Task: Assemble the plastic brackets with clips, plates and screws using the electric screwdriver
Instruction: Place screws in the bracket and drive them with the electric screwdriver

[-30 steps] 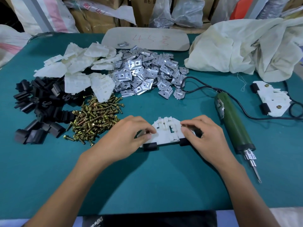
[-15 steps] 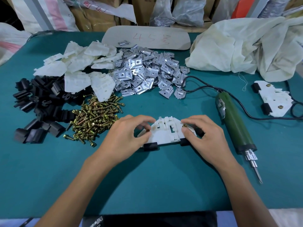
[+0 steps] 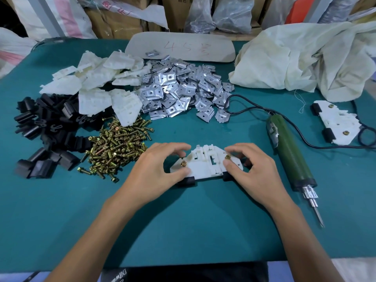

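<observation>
Pinching the left screw [image 3: 183, 163] in the left hand [image 3: 154, 174], the right screw [image 3: 227, 157] in the right hand [image 3: 256, 171], the person seemingly seats both in the white plastic bracket [image 3: 204, 169] on the table [image 3: 203, 231]; next probably needs the electric screwdriver [image 3: 289, 151] alongside.

Lighting's decent here, soft and even from overhead, a bit on the cool side. The teal table [image 3: 203, 231] is brightest in the middle and goes dim toward the far left corner, and the boxes [image 3: 114, 27] behind it are pretty murky. Soft-edged shadows sit under the left hand [image 3: 154, 171] and right hand [image 3: 256, 169], nothing harsh. The white bracket [image 3: 203, 167] keeps its detail, not blown out. The pile of metal plates [image 3: 179, 92] throws little glints, and the screwdriver [image 3: 291, 151] tip shines a bit too. The wide lens bows the table's far edge and stretches the corners. Bottom edge looks smeary.
</observation>
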`<state>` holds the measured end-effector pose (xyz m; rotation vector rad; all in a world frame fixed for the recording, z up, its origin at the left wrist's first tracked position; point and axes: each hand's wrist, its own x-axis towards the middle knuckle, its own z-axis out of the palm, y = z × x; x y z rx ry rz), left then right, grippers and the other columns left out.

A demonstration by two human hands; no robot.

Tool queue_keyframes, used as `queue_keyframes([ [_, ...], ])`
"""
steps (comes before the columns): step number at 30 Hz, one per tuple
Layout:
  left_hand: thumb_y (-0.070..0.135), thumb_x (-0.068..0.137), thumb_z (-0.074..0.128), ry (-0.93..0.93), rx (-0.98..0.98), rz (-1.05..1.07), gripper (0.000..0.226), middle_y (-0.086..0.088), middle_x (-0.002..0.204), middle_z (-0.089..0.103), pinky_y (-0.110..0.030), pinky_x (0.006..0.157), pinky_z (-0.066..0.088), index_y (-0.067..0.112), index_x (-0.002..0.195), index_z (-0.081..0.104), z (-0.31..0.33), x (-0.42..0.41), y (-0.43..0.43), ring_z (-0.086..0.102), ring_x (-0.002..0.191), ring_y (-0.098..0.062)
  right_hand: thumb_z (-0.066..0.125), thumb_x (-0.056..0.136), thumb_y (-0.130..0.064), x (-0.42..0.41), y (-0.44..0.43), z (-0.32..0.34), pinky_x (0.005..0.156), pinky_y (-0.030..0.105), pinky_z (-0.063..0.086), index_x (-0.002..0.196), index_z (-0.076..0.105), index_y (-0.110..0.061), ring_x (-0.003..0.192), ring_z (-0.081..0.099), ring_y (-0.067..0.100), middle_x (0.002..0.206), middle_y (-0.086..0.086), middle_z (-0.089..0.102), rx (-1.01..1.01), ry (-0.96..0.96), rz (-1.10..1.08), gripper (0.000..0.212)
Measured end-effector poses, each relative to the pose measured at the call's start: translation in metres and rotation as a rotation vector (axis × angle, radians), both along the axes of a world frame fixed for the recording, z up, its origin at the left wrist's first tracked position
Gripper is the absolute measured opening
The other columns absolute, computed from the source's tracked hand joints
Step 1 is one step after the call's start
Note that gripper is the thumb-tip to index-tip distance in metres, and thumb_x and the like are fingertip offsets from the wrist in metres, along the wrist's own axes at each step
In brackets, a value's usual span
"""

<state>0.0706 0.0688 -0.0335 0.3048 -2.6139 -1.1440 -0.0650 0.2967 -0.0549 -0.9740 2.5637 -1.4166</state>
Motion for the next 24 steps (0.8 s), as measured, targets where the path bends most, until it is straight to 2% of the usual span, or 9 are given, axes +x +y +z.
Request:
queue_keyframes([
  [2,0.033,0.083,0.081,0.02,0.0,0.035,0.039,0.027,0.101,0.065,-0.021,0.091,0.041,0.041,0.117,0.066,-0.002,-0.001,0.003,0.054,0.106,-0.002,0.079,0.088,-0.017,0.0,0.0,0.0,0.084,0.009,0.043,0.096,0.075,-0.027,0.103,0.065,0.006,0.107,-0.02,0.067,-0.016,0.001,0.006,0.013],
  [5,0.027,0.085,0.078,0.047,-0.002,0.06,0.032,0.031,0.1,0.067,-0.022,0.09,0.044,0.04,0.113,0.068,-0.005,-0.001,0.006,0.058,0.102,-0.004,0.082,0.086,-0.027,-0.001,-0.001,0.001,0.077,0.01,0.042,0.089,0.07,-0.033,0.098,0.064,0.007,0.103,-0.02,0.066,0.02,-0.044,-0.032,0.014],
  [10,0.028,0.084,0.077,0.032,0.006,0.016,0.035,0.027,0.102,0.068,-0.022,0.094,0.042,0.037,0.116,0.068,-0.004,0.0,0.005,0.057,0.108,-0.003,0.077,0.088,-0.016,0.002,0.0,0.003,0.083,0.006,0.04,0.098,0.074,-0.029,0.102,0.064,0.004,0.106,-0.02,0.068,0.012,-0.019,0.002,0.017],
  [15,0.036,0.084,0.08,0.038,-0.001,0.036,0.033,0.024,0.103,0.061,-0.021,0.088,0.041,0.04,0.113,0.066,-0.009,-0.001,0.007,0.052,0.106,-0.004,0.079,0.088,-0.029,0.006,0.003,0.012,0.081,0.008,0.041,0.104,0.07,-0.036,0.1,0.06,0.0,0.108,-0.024,0.065,0.048,-0.07,-0.015,0.019],
  [18,0.05,0.086,0.072,0.08,0.052,0.039,0.029,0.024,0.11,0.06,-0.021,0.091,0.041,0.042,0.113,0.065,-0.008,0.0,0.005,0.053,0.111,-0.004,0.074,0.089,-0.039,0.006,0.016,0.031,0.079,0.012,0.044,0.083,0.07,-0.035,0.099,0.063,0.003,0.109,-0.022,0.067,0.004,0.042,-0.069,0.008],
  [20,0.046,0.095,0.063,0.139,0.08,0.049,0.01,0.022,0.106,0.062,-0.026,0.088,0.043,0.038,0.1,0.066,-0.005,-0.007,0.005,0.056,0.109,-0.007,0.07,0.09,-0.052,-0.002,0.033,0.045,0.075,0.017,0.045,0.063,0.062,-0.028,0.088,0.064,0.004,0.094,-0.019,0.069,-0.017,0.134,-0.181,0.037],
  [21,0.042,0.098,0.059,0.165,0.08,0.053,0.012,0.021,0.104,0.062,-0.028,0.087,0.043,0.034,0.093,0.066,-0.003,-0.012,0.006,0.057,0.108,-0.008,0.066,0.092,-0.056,-0.007,0.042,0.051,0.075,0.023,0.046,0.061,0.058,-0.024,0.083,0.063,0.006,0.088,-0.016,0.068,0.019,0.182,-0.249,0.045],
  [23,0.044,0.1,0.053,0.193,0.086,0.051,0.021,0.02,0.102,0.062,-0.028,0.087,0.044,0.029,0.088,0.064,0.001,-0.025,0.009,0.057,0.108,-0.009,0.058,0.094,-0.058,-0.02,0.058,0.059,0.077,0.035,0.048,0.073,0.059,-0.024,0.081,0.06,0.01,0.088,-0.01,0.065,0.156,0.217,-0.363,0.04],
  [24,0.046,0.1,0.052,0.201,0.089,0.041,0.024,0.019,0.101,0.061,-0.026,0.087,0.044,0.03,0.086,0.063,0.004,-0.031,0.012,0.057,0.107,-0.008,0.058,0.094,-0.058,-0.027,0.066,0.058,0.081,0.038,0.048,0.087,0.062,-0.028,0.088,0.061,0.015,0.098,-0.008,0.064,0.254,0.194,-0.412,0.031],
])
